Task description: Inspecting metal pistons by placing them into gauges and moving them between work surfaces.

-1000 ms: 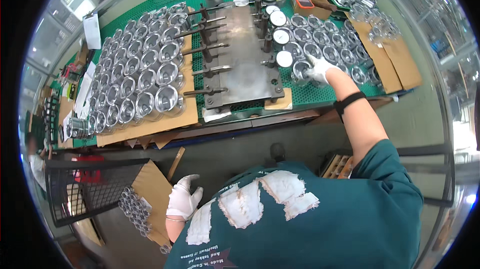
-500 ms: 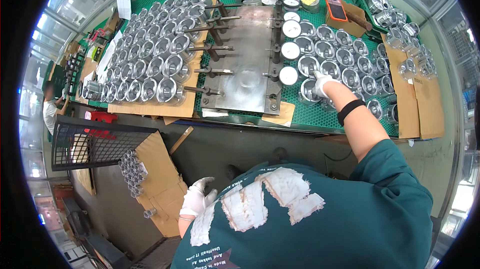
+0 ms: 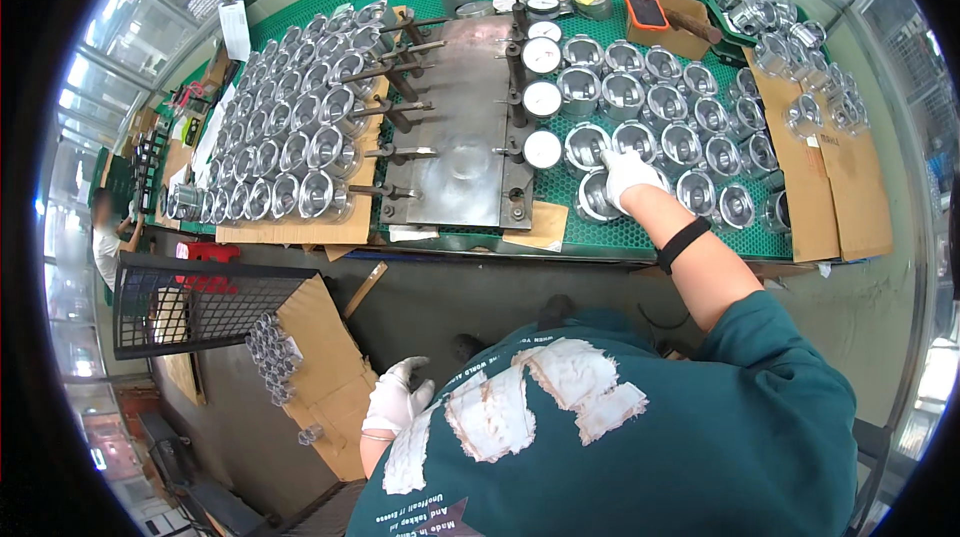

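My right hand, in a white glove, reaches over the right-hand group of metal pistons. Its index finger stretches to the rim of a hollow-side-up piston in the group's left part; the other fingers are mostly hidden, and I see nothing held. Another piston is partly covered by this hand. My left hand, also gloved in white, hangs low by my body, away from the table. Its thumb and fingers are apart and hold nothing.
A steel plate with posts and clamps stands mid-table, white-faced dial gauges along its right. More pistons fill cardboard at left. An orange-framed phone lies behind. A black mesh rack stands below left; a person is far left.
The view has shifted, so the table appears farther left. My right hand has shifted slightly over the pistons, its finger still at a rim. My left hand stays low with its fingers apart.
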### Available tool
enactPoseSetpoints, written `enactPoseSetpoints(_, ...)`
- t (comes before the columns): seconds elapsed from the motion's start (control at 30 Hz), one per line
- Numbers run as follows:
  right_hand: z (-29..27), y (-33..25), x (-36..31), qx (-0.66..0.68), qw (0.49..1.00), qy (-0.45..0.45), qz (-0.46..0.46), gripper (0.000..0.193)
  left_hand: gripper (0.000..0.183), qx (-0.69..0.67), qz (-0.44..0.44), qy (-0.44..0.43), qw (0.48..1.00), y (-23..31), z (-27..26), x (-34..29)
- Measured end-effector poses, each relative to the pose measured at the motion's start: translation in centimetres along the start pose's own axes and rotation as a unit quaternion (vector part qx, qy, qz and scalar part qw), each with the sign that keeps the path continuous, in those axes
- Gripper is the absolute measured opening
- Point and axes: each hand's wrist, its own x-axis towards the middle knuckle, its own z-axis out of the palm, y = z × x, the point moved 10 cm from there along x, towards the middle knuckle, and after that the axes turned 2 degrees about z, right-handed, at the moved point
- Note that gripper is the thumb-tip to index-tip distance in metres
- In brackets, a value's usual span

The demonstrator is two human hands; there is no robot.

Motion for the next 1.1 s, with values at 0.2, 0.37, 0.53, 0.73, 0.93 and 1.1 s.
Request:
enactPoseSetpoints(0.2,1.3,0.5,1.8,0.018,0.998,-0.043,0.033,0.041,0.043,-0.014,0.033,-0.035,0.999,-0.2,2.0,1.6)
enactPoseSetpoints(0.37,0.9,0.6,1.3,0.023,0.999,-0.036,-0.002,0.045,0.042,0.018,0.087,-0.062,0.994,0.9,1.8,3.1)
enactPoseSetpoints(0.53,-1.0,1.3,-3.8,0.019,0.997,-0.076,-0.03,0.058,0.042,0.073,0.17,-0.142,0.973,3.5,1.5,6.5)
enactPoseSetpoints(0.73,-0.3,5.5,-19.5,0.26,0.963,-0.064,0.021,0.061,0.038,0.139,0.358,-0.216,0.898,13.0,4.8,10.2)
enactPoseSetpoints(0.93,8.1,16.1,-38.6,0.335,0.891,0.103,0.289,0.052,0.045,0.149,0.534,-0.211,0.805,29.3,11.6,7.7)
enactPoseSetpoints(1.1,22.4,22.1,-55.8,0.349,0.757,0.127,0.537,0.06,0.065,0.201,0.575,-0.033,0.792,42.5,18.1,7.3)
